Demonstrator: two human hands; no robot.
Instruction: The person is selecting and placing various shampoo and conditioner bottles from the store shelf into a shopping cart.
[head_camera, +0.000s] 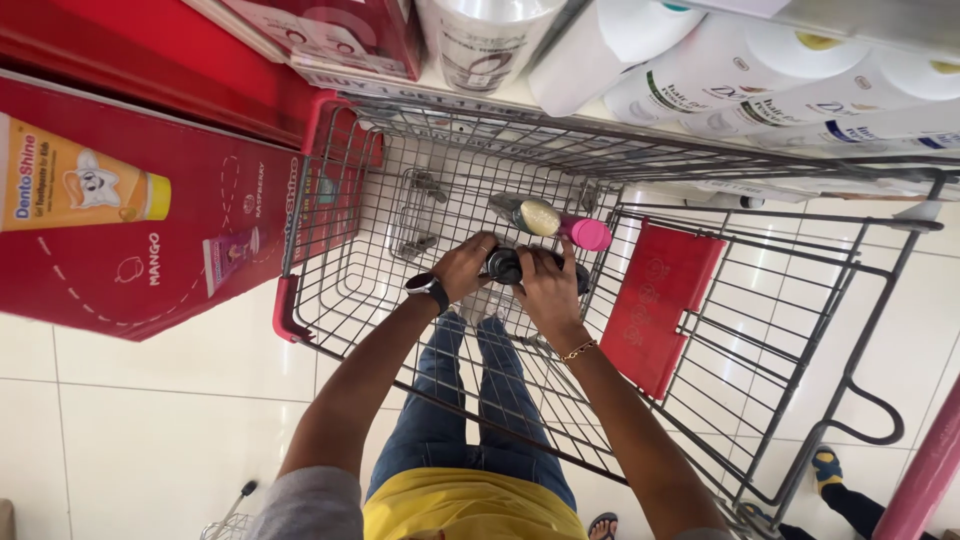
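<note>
Wire shopping cart (330, 250) stands beside red display stand (150, 220). Inside lies a pink-capped bottle (560, 225). Left hand (462, 268) and right hand (548, 285) both close on a dark bottle (505, 265), held low in the basket; placing appears under way, release calls for opening fingers

A wire shopping cart (380, 215) with red trim is seen standing on a pale tiled floor (150, 420). On its mesh bottom, toward the far side, a bottle with a pink cap (560, 225) is laid flat.
</note>
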